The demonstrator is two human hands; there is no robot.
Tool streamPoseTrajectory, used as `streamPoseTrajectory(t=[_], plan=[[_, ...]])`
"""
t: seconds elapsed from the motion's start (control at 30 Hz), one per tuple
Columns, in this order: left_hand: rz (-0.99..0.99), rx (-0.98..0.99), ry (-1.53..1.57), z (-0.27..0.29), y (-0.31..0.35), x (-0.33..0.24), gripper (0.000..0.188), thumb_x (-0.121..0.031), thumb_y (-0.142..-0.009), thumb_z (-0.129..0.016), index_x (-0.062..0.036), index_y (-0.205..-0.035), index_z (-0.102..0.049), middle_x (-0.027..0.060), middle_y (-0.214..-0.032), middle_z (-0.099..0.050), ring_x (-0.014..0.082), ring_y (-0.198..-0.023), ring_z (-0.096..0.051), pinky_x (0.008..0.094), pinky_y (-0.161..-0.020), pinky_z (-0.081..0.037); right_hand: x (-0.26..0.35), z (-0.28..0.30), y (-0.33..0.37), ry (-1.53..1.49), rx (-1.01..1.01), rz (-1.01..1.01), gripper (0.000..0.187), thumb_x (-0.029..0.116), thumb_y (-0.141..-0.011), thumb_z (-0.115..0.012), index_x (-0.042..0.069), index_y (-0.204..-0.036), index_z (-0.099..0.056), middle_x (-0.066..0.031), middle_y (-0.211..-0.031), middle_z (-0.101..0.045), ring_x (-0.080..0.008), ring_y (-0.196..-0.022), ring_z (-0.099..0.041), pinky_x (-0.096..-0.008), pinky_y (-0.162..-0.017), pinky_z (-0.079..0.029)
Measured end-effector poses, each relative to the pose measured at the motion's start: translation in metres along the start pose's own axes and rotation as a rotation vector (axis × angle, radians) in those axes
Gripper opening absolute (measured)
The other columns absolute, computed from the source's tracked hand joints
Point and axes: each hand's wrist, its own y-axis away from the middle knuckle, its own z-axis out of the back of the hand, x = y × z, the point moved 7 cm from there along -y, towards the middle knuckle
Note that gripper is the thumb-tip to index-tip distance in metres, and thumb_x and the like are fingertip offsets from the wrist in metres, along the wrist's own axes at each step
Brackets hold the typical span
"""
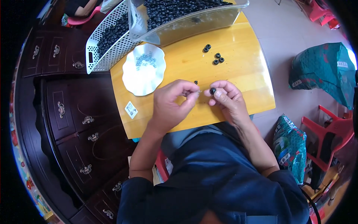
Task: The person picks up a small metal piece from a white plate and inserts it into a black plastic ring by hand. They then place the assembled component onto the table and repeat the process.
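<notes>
Over the near part of the yellow table (179,61), my right hand (232,99) pinches a small round black part (213,91) between thumb and fingers. Facing it is my left hand (172,102), its thumb and forefinger pinched around a tiny pale piece (200,91), too small to make out. The two hands are a short gap apart. Beyond them, a small dark piece (195,82) lies on the table. Several black ring-shaped parts (218,55) sit farther off to the right. A white wavy-edged plate (138,83) holds many tiny clear bluish pieces (145,60).
At the far side stand a clear plastic bin (197,26) and a white perforated basket (89,44), both full of black parts. Dark wooden drawers (74,123) line the left. Green bags (317,67) and a red plastic chair (332,130) are on the right. A person's arm (85,8) shows far left.
</notes>
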Motion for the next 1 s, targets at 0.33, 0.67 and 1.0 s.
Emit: streamPoseTrajectory(t=[0.33,0.67,1.0], plan=[[-0.193,0.034,-0.226,-0.024,0.003,-0.018,0.016,0.009,-0.078,-0.070,-0.0003,-0.091,-0.068,0.0113,-0.087,-0.068,0.0209,-0.075,-0.068,0.0297,-0.065,-0.054,-0.005,-0.003,0.000,0.052,0.051,-0.018,0.020,0.014,-0.098,-0.062,0.002,-0.114,-0.060,-0.0052,-0.097,-0.069,-0.0114,-0.085,-0.065,-0.0250,-0.081,-0.053],[-0.239,0.070,-0.253,-0.027,0.003,-0.018,0.015,0.006,-0.077,-0.073,-0.0007,-0.089,-0.068,0.0106,-0.086,-0.067,0.0218,-0.076,-0.067,0.0297,-0.065,-0.054,-0.003,-0.011,0.000,0.067,0.081,-0.020,0.021,0.016,-0.099,-0.062,0.001,-0.113,-0.060,-0.0046,-0.096,-0.068,-0.0105,-0.086,-0.064,-0.0250,-0.082,-0.051],[-0.021,0.085,-0.130,-0.012,-0.003,0.011,0.021,0.002,-0.079,-0.074,-0.0021,-0.098,-0.067,0.0095,-0.089,-0.066,0.0217,-0.073,-0.068,0.0327,-0.063,-0.054,-0.006,-0.005,-0.001,-0.009,0.091,-0.040,0.020,0.017,-0.097,-0.064,0.004,-0.113,-0.061,-0.0071,-0.100,-0.070,-0.0124,-0.085,-0.065,-0.0262,-0.081,-0.053]])
